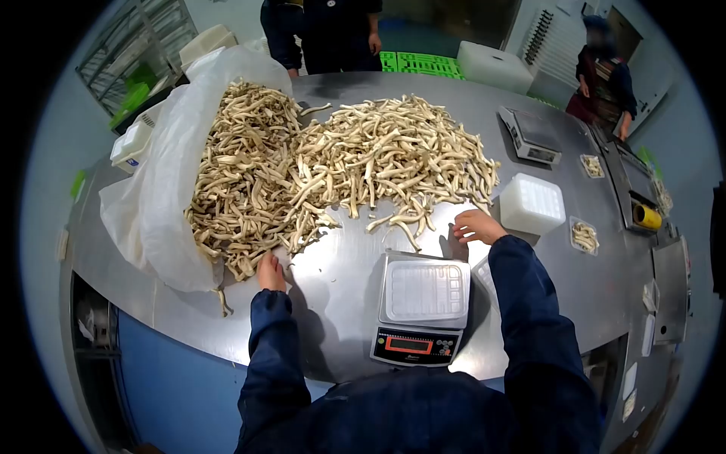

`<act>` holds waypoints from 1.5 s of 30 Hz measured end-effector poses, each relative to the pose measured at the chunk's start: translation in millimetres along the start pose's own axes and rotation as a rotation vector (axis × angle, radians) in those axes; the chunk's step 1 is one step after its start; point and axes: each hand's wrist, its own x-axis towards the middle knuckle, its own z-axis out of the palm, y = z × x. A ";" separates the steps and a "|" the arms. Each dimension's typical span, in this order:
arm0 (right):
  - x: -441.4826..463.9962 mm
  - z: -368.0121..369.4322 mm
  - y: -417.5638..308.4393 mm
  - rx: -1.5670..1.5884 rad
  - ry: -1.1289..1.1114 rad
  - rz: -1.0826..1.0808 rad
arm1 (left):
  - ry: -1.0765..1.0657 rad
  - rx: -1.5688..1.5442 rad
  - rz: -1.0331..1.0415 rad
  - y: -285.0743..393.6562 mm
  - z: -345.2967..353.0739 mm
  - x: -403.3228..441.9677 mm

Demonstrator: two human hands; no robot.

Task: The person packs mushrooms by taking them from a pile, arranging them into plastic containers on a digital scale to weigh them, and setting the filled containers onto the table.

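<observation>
A large heap of pale, stalk-like mushrooms [393,155] covers the middle of the steel table [333,280], its darker left part lying against a clear plastic bag [162,189]. My left hand [271,273] is at the heap's lower left edge, seen from the back; its fingertips are hard to make out. My right hand [476,226] is over the table right of the heap's lower edge, fingers apart and holding nothing. Between my arms stands a scale [412,346] with an empty clear plastic tray [427,291] on its plate.
Stacked clear trays [532,204] stand right of my right hand. Farther right are a second scale [529,136] and small filled trays [584,236]. One person [325,38] stands across the table, another [605,79] at the back right. Green crates [427,65] are behind.
</observation>
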 end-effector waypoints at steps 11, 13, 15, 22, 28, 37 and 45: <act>84.4 87.7 -43.1 0.410 -0.177 0.185 | -0.361 -0.024 -0.130 -6.6 143.9 -23.1; 102.1 102.9 -45.4 0.425 -0.179 0.171 | -0.395 -0.112 -0.193 -12.1 166.1 -28.5; 100.5 118.6 -62.0 0.395 -0.167 0.184 | -0.437 -0.178 -0.362 -11.1 182.8 -32.6; 112.7 123.4 -81.7 0.352 -0.190 0.187 | -0.446 -0.129 -0.510 -32.2 226.7 -27.2; 100.4 99.4 -77.9 0.305 -0.213 0.141 | -0.602 0.232 -0.526 -35.1 269.6 -56.5; 92.7 61.1 -71.3 0.284 -0.136 -0.022 | -0.855 0.306 -0.565 -21.5 319.2 -97.5; 38.9 14.3 -83.2 0.202 0.028 -0.257 | -0.942 0.443 -0.506 21.6 223.0 -75.9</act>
